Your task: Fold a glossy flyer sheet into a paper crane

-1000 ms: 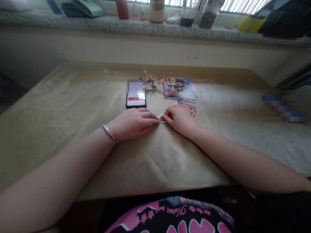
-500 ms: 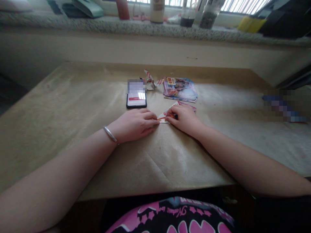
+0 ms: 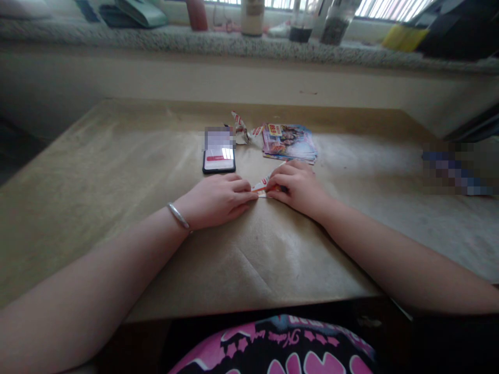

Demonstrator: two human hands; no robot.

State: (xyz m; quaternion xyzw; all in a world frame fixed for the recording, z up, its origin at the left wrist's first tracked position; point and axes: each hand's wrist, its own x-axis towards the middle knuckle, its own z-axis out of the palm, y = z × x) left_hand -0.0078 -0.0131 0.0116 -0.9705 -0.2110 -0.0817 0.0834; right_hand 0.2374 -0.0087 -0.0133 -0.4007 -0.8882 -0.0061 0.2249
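White-and-red folded paper (image 3: 261, 185) pinched by right hand (image 3: 299, 188); left hand (image 3: 218, 200) touching its left tip, grip unclear.

Tan worktop (image 3: 187, 280), centre; pale wall (image 3: 175, 75), 12 o'clock; speckled sill (image 3: 156, 43) abv it; bright window (image 3: 390, 9) w/ bars, 12–1 o'clock.

Surface: a light brown top, a bit shiny, with a crease near the front (image 3: 187, 275).
Phone (image 3: 219, 162): lay flat, screen up.
Bent paper (image 3: 238, 122): white and red, stood up in points just beside the phone.
Picture pile (image 3: 298, 144): bright sheets, stacked a bit messily.
Folded paper (image 3: 261, 185): lay in front of the pile, partly covered.
Blue thing (image 3: 448, 170): far right, too blurry to tell.
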